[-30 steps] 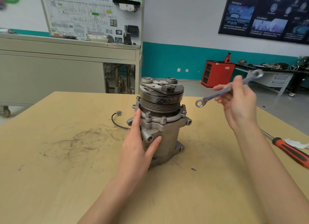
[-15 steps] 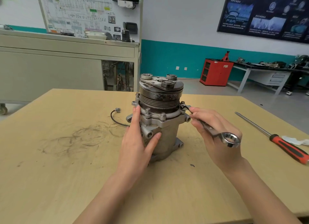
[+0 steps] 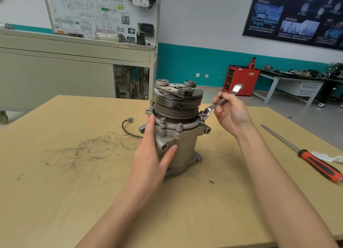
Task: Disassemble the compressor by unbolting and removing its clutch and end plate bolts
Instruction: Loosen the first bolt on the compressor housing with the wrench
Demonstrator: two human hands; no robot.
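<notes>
So the compressor [image 3: 178, 136] is standing upright pretty much in the middle of the tabletop [image 3: 74, 192], clutch [image 3: 178, 97] end facing up, grooved pulley right under it. The flange below the pulley has bolts around it, and the one on the right-hand ear [image 3: 202, 115] has the ring end of my wrench [image 3: 219, 104] sitting over it. The wrench angles up and away to the right, and its far end past my fingers is blurry.

My right hand [image 3: 232, 114] has its fingers curled round the wrench shank, thumb side toward the compressor. My left hand [image 3: 154, 151] is laid flat against the left side of the housing, fingers straight and pointing up toward the flange, thumb spread across the front just under one of the ports.

A thin black wire [image 3: 128, 129] with a small connector loops out from behind the compressor on the left. Dark scuff marks [image 3: 89, 147] are smeared over the wood further left. Well off to the right lies a long screwdriver [image 3: 319, 162] with a red and black handle, touching a bit of white rag [image 3: 324, 156] near the edge.
</notes>
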